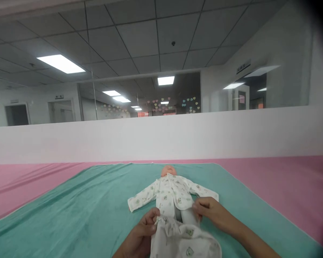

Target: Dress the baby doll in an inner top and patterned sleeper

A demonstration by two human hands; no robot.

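Before me runs a white wall (150, 138) with wide glass (288, 86) above it. There I see a gray tiled ceiling (137, 39), a bright light panel (60, 63), a dark doorway (17, 114) on my left and pastel heart shapes (183, 101), whether reflected or beyond I can't tell. Pink covering (293, 182) spreads below.

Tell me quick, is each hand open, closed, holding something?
Left hand: closed, holding the pants.
Right hand: closed beside the shirt; can't tell whether it's holding anything.
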